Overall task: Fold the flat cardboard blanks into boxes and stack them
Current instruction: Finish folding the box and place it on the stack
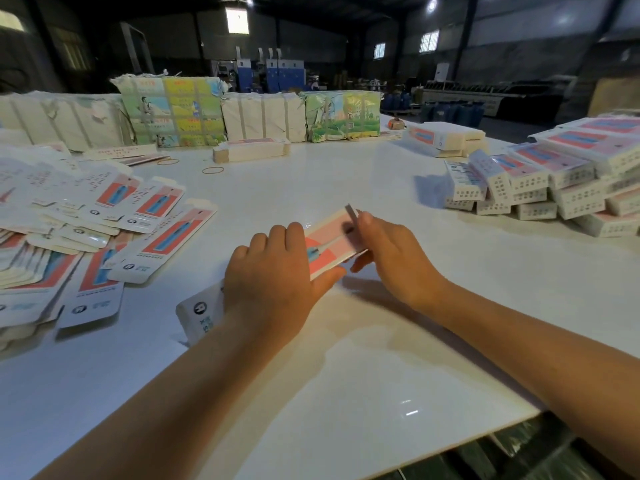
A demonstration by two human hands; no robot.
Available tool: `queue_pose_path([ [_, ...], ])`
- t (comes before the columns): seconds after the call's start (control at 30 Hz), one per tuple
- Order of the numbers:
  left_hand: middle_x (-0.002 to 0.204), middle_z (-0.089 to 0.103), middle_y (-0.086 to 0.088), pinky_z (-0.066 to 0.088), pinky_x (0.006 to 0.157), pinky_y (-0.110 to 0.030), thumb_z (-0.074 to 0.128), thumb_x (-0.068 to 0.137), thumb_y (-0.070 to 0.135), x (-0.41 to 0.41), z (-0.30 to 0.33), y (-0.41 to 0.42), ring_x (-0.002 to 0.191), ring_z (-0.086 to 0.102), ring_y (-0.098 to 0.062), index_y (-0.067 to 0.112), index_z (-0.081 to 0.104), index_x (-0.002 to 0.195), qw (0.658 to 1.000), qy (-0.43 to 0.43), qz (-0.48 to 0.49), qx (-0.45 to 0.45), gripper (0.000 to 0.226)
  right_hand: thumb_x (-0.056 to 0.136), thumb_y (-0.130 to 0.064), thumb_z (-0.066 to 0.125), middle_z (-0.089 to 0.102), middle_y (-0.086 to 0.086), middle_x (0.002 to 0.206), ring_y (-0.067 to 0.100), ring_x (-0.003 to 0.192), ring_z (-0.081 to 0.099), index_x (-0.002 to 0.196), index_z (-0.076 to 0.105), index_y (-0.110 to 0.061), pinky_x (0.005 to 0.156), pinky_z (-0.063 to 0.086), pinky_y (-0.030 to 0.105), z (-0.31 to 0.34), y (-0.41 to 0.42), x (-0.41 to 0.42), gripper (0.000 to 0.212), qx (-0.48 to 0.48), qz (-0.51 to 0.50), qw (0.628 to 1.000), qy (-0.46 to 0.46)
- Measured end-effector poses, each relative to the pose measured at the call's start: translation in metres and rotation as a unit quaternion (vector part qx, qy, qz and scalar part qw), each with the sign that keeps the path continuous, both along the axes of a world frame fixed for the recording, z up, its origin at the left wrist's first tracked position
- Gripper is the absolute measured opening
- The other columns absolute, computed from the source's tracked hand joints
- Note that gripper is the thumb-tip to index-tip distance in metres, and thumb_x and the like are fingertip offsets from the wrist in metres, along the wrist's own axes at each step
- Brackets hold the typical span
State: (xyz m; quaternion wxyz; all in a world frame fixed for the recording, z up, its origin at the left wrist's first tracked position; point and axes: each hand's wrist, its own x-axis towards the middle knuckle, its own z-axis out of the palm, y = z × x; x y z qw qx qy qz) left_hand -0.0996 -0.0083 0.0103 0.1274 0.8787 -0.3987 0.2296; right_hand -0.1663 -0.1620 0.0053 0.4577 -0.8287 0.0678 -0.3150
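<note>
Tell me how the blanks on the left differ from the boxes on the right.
The blanks lie flat, flaps spread, in a loose overlapping heap; the boxes are folded up into blocks with side walls showing, stacked in layers. Both carry the same red, pink and blue print and rest on the white table.

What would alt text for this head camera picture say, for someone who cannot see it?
Two bare hands, left hand and right hand, fold a pink cardboard box on a white table. Flat blanks lie piled at left; finished boxes are stacked at right.
</note>
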Motion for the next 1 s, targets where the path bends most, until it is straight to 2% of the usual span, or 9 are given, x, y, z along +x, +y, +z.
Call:
queue_pose_path([
  [0.1,0.082,0.061,-0.017,0.045,0.058,-0.034,0.019,0.075,0.069,0.0,0.001,0.001,0.068,0.058,-0.032,-0.003,0.059,0.107,1.0,-0.006,-0.009,-0.017,0.088,0.102,-0.015,0.035,0.07,0.012,0.078,0.025,0.068,0.063,0.084,0.068,-0.007,0.065,0.055,0.035,0.006,0.001,0.004,0.039,0.183,0.034,0.982,-0.018],
  [0.23,0.086,0.062,-0.015,0.044,0.059,-0.034,0.018,0.075,0.069,-0.002,0.002,0.002,0.071,0.059,-0.031,-0.001,0.059,0.11,1.0,-0.016,-0.016,-0.018,0.089,0.1,-0.008,0.033,0.073,0.009,0.081,0.031,0.072,0.067,0.095,0.068,-0.013,0.063,0.057,0.039,0.008,-0.003,0.001,0.036,0.234,0.047,0.97,-0.041],
  [0.37,0.087,0.062,-0.014,0.045,0.06,-0.034,0.015,0.075,0.07,-0.001,0.002,0.002,0.072,0.059,-0.03,-0.001,0.059,0.112,0.999,-0.026,-0.018,-0.017,0.091,0.101,-0.005,0.029,0.067,0.004,0.096,0.025,0.084,0.067,0.113,0.059,-0.021,0.065,0.06,0.038,0.005,-0.003,0.002,0.037,0.171,0.023,0.984,-0.044],
  [0.5,0.081,0.063,-0.017,0.048,0.057,-0.034,0.024,0.075,0.066,-0.002,0.001,0.001,0.066,0.06,-0.032,-0.004,0.062,0.105,0.999,-0.034,-0.025,-0.021,0.085,0.098,-0.001,0.028,0.067,-0.011,0.087,0.011,0.082,0.067,0.105,0.065,-0.021,0.068,0.057,0.023,0.001,0.001,-0.001,0.042,0.095,0.002,0.994,-0.053],
  [0.6,0.075,0.062,-0.016,0.048,0.054,-0.033,0.026,0.075,0.064,-0.005,0.002,0.001,0.061,0.059,-0.031,-0.005,0.063,0.1,0.999,-0.046,-0.021,-0.019,0.082,0.098,-0.006,0.036,0.067,-0.002,0.076,0.017,0.076,0.066,0.1,0.062,-0.001,0.068,0.055,0.031,-0.002,0.003,-0.001,0.027,-0.049,-0.054,0.996,-0.046],
  [0.7,0.072,0.061,-0.015,0.047,0.051,-0.031,0.027,0.077,0.061,-0.006,0.001,0.002,0.057,0.058,-0.03,-0.005,0.063,0.098,0.997,-0.072,-0.019,-0.014,0.079,0.094,-0.016,0.041,0.067,0.003,0.07,0.025,0.069,0.061,0.082,0.059,-0.004,0.063,0.047,0.031,0.0,0.002,-0.004,0.025,-0.137,-0.09,0.986,-0.029],
  [0.77,0.071,0.061,-0.014,0.046,0.051,-0.029,0.028,0.078,0.061,-0.007,0.001,0.003,0.057,0.058,-0.029,-0.005,0.064,0.098,0.996,-0.09,-0.019,-0.011,0.077,0.091,-0.018,0.043,0.066,0.005,0.068,0.026,0.068,0.059,0.077,0.06,-0.002,0.064,0.047,0.031,0.003,0.001,-0.005,0.028,-0.128,-0.097,0.986,-0.037],
  [0.87,0.074,0.062,-0.013,0.042,0.052,-0.027,0.03,0.078,0.063,-0.009,0.001,0.001,0.059,0.058,-0.027,-0.002,0.063,0.099,0.995,-0.096,-0.022,-0.004,0.077,0.095,-0.018,0.051,0.069,0.005,0.086,0.029,0.078,0.064,0.085,0.065,0.001,0.073,0.053,0.044,0.008,0.005,-0.003,0.026,-0.007,-0.095,0.993,-0.065],
  [1.0,0.072,0.061,-0.013,0.044,0.051,-0.028,0.029,0.076,0.062,-0.011,0.0,-0.001,0.057,0.058,-0.027,-0.002,0.063,0.096,0.996,-0.081,-0.024,-0.013,0.075,0.099,-0.022,0.047,0.07,0.012,0.083,0.029,0.072,0.063,0.092,0.066,0.0,0.066,0.048,0.038,0.004,0.007,-0.003,0.03,-0.142,-0.129,0.98,-0.061],
])
